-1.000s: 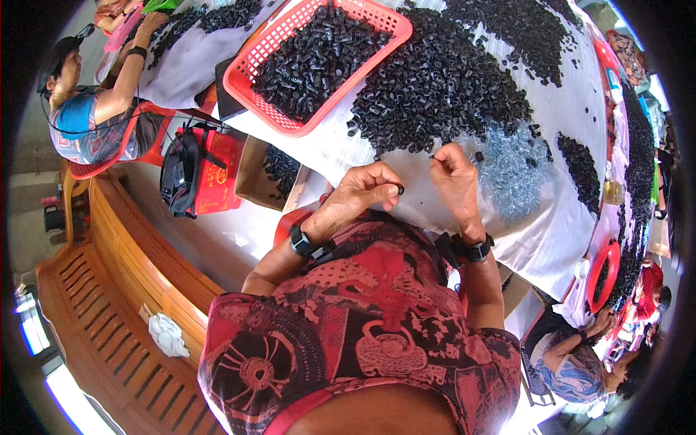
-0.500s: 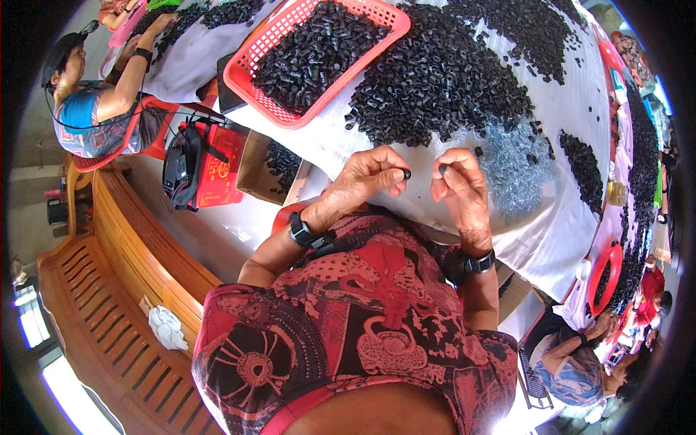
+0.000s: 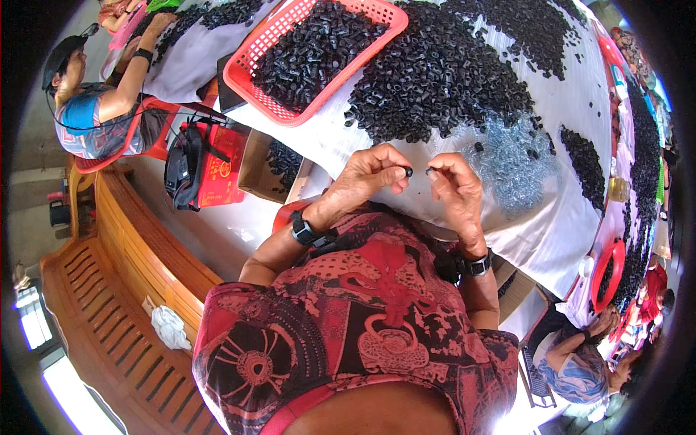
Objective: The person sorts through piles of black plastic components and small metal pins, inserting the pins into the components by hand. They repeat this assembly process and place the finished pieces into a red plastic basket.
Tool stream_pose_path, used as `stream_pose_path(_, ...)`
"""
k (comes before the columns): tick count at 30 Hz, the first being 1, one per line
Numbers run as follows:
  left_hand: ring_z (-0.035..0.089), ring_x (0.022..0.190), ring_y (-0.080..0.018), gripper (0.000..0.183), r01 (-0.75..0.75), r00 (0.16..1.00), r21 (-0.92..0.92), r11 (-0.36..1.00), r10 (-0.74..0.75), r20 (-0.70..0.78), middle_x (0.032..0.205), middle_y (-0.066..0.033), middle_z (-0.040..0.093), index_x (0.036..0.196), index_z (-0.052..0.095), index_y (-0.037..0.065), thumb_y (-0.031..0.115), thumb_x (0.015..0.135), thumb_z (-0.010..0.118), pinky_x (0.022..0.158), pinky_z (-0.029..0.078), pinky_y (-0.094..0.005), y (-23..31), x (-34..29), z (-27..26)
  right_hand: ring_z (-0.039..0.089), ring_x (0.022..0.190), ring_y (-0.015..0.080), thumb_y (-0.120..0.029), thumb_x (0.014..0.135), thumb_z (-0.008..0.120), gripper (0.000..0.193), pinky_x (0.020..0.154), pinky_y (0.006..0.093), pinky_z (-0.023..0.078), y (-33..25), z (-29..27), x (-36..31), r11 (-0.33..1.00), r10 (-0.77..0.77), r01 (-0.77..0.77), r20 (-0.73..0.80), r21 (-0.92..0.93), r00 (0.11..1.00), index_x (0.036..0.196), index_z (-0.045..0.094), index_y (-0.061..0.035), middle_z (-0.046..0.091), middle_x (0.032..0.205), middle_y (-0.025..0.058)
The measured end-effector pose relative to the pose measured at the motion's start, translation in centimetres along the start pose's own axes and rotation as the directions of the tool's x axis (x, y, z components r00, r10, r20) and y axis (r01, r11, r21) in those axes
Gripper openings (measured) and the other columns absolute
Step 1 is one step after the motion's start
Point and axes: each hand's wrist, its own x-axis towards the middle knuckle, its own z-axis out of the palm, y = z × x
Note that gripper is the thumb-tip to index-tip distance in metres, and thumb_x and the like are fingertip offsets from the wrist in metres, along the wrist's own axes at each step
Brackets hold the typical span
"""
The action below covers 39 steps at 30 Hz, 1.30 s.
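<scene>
Between the thumb and fingers of my left hand (image 3: pixel 373 174) is a small black cap-like piece (image 3: pixel 408 172). My right hand (image 3: pixel 458 190) pinches something small and dark (image 3: pixel 431 171), mostly covered by its fingertips. A short gap lies between the two hands, held above the near edge of the white-covered table (image 3: pixel 319 138). Beyond them spreads a large pile of small black pieces (image 3: pixel 435 80), several showing hollow ends. By my right hand lies a heap of small clear, bluish pieces (image 3: pixel 518 170), with a few black ones on it.
A red plastic basket (image 3: pixel 312 114) of black pieces stands at the table's far left. Below the table edge are an open cardboard box (image 3: pixel 257 170) and a red box (image 3: pixel 221 167). A wooden bench (image 3: pixel 123 312) runs along the left. Other people (image 3: pixel 101 109) sit at both sides.
My right hand has moved slightly left, closer to my left hand, and its fingers now cover more of the piece. My left hand has barely moved.
</scene>
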Motion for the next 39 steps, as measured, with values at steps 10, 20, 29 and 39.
stream_pose_path(10, 0.058, 0.075, -0.008, 0.011, 0.031, 0.999, 0.039, 0.999, -0.032, 0.007, 0.084, -0.0034, 0.063, 0.096, 0.059, 0.001, 0.01, 0.091, 0.056, 0.071, 0.048, -0.0217, 0.3, -0.2, 0.7, 0.049, 0.055, 0.0038, 0.002, 0.086, 0.053, 0.008, 0.047, 0.0185, 0.039, -1.3, 1.0, 0.0, 0.971, 0.167, -0.179, 0.086, 0.158, 0.982, 0.092, 0.052, -0.0036, 0.055, 0.074, -0.0003)
stream_pose_path(20, 0.057, 0.072, -0.0067, 0.007, 0.003, 1.0, 0.169, 0.986, -0.003, -0.002, 0.083, -0.0031, 0.062, 0.093, 0.058, 0.0, 0.006, 0.089, 0.057, 0.067, 0.048, -0.0213, -0.3, -0.4, 0.7, 0.055, 0.055, 0.0114, 0.003, 0.085, 0.051, 0.008, 0.047, 0.0256, 0.043, -2.5, 0.7, 0.0, 0.964, 0.235, -0.206, 0.177, -0.168, 0.956, 0.091, 0.048, -0.0022, 0.056, 0.073, 0.0061)
stream_pose_path(29, 0.056, 0.066, -0.0064, 0.004, -0.024, 0.992, 0.217, 0.976, 0.051, -0.118, 0.072, -0.0019, 0.059, 0.086, 0.058, 0.0, 0.003, 0.088, 0.059, 0.06, 0.047, -0.0207, -1.3, -0.4, 0.5, 0.059, 0.068, 0.0338, 0.001, 0.084, 0.05, 0.009, 0.06, 0.0381, 0.047, -1.8, 2.1, 0.5, 0.808, -0.235, 0.299, 0.187, -0.507, 0.954, 0.091, 0.047, -0.0037, 0.055, 0.078, 0.0143)
stream_pose_path(39, 0.058, 0.071, -0.0094, 0.006, -0.033, 0.988, 0.22, 0.975, 0.066, -0.142, 0.074, -0.0048, 0.06, 0.085, 0.058, 0.0, 0.004, 0.087, 0.06, 0.065, 0.05, -0.0241, -0.4, -0.5, 1.8, 0.058, 0.068, 0.0325, 0.002, 0.083, 0.05, 0.009, 0.059, 0.0382, 0.046, -2.2, 1.0, 0.6, 0.891, -0.143, 0.223, 0.22, -0.396, 0.965, 0.088, 0.046, -0.003, 0.054, 0.076, 0.013)
